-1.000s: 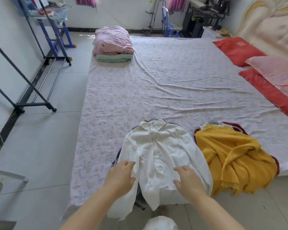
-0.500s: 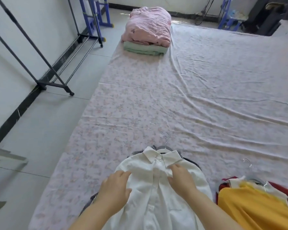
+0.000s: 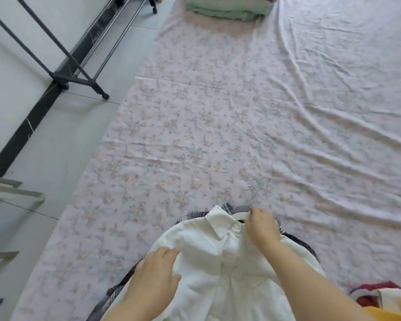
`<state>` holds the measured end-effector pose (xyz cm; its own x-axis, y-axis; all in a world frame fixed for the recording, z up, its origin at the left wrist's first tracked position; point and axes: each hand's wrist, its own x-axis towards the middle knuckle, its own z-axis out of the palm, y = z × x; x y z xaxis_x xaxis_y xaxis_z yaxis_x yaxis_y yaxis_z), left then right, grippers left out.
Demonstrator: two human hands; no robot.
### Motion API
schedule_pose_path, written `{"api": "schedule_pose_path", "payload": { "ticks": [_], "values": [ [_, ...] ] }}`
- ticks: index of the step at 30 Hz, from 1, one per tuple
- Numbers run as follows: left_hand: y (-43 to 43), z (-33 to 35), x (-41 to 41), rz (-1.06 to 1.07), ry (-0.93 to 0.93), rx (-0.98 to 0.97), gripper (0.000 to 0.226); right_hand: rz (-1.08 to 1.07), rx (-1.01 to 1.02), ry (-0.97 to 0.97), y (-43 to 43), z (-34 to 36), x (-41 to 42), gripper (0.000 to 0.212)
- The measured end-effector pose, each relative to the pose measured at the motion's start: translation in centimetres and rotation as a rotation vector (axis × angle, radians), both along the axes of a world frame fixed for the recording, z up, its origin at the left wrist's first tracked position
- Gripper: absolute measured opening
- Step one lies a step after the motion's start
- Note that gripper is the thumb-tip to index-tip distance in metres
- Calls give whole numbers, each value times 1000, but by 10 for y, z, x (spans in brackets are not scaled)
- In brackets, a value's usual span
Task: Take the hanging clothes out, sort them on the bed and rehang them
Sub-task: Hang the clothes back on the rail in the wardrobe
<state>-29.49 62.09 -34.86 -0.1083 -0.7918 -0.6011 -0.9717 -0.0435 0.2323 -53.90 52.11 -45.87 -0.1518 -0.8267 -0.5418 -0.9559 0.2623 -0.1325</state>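
Two hands work the white shirt [image 3: 213, 269], lower centre of the frame on the bed [image 3: 195, 135]. The right hand [image 3: 263, 227] pinches the hanger [image 3: 240, 215] at the collar, and the left hand [image 3: 155, 272] lies flat, fingers spread. I'd lift by the hanger slowly, so the plaid garment [image 3: 296, 242] beneath stays put.

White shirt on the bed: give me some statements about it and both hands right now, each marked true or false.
1. The right hand pinches the hanger at its neck, by the white shirt's collar. True.
2. The left hand lifts the shirt off the bed. False: it rests flat on the shirt.
3. A plaid garment lies under the shirt. True.
4. The shirt is hanging up. False: it lies on the bed, apart from the rack on the floor.
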Motion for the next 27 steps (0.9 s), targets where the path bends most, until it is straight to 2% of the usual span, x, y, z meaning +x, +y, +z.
{"api": "schedule_pose_path", "payload": {
  "ticks": [5, 10, 15, 21, 25, 27],
  "values": [
    [-3, -16, -14, 14, 51, -8, 53, 13, -119, 44, 8, -12, 0, 26],
    [2, -10, -20, 20, 76, -46, 52, -139, -192, -203, 21, 16, 0, 18],
    [11, 22, -18, 52, 137, -153, 51, -126, -277, -347, 51, 86, 11, 1],
    [39, 86, -2, 114, 305, -411, 54, -52, -443, -548, 108, 203, 56, 13],
    [83, 134, 26, 95, 297, -631, 51, 72, -543, -638, 158, 277, 103, 16],
    [117, 163, 49, 167, 323, -727, 46, 101, -574, -696, 187, 308, 130, 20]
  ]
}}
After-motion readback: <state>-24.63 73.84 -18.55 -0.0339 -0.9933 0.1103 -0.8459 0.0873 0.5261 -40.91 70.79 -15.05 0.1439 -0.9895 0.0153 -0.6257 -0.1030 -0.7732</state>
